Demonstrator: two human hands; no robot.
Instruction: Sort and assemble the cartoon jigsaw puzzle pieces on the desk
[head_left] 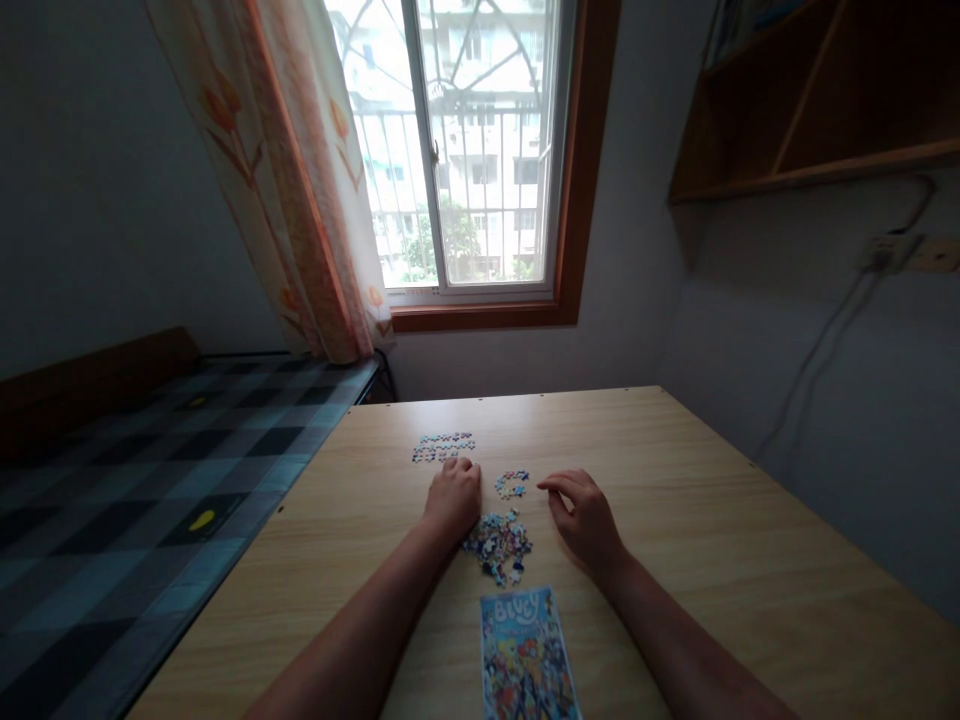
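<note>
On a light wooden table [712,520], my left hand [454,495] rests curled, knuckles up, just below a small joined patch of jigsaw pieces [442,446]. What its fingers hold is hidden. My right hand [581,515] lies to the right, fingers bent and pinched together near a small cluster of joined pieces [512,484]. Between my wrists sits a heap of loose puzzle pieces [499,545]. Below the heap lies a colourful picture card with cartoon figures [529,655].
A bed with a dark checked cover [150,480] runs along the table's left side. Ahead is a barred window [472,150] with a patterned curtain [300,180]. A wooden shelf [817,100] and a wall socket with a cable [889,250] are on the right wall.
</note>
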